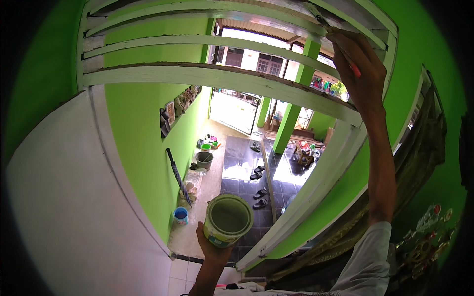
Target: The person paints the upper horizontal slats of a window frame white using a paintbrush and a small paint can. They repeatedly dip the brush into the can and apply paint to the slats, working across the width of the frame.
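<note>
In my left hand, low in the centre, is a round paint can, held upright from below and the side, its top uncovered and its inside greyish. My right hand is raised at the upper right and grips a paintbrush with a reddish handle end. The bristles touch or lie very close to the upper white wooden slats of the louvred frame above the doorway. Below these slats runs the thick white crossbar, with dark, rough patches along its top edge.
A white door fills the left side. Beyond the doorway are an umbrella, a blue bucket, a dark bucket and several sandals on dark tiles. A dark curtain and trophies stand at right.
</note>
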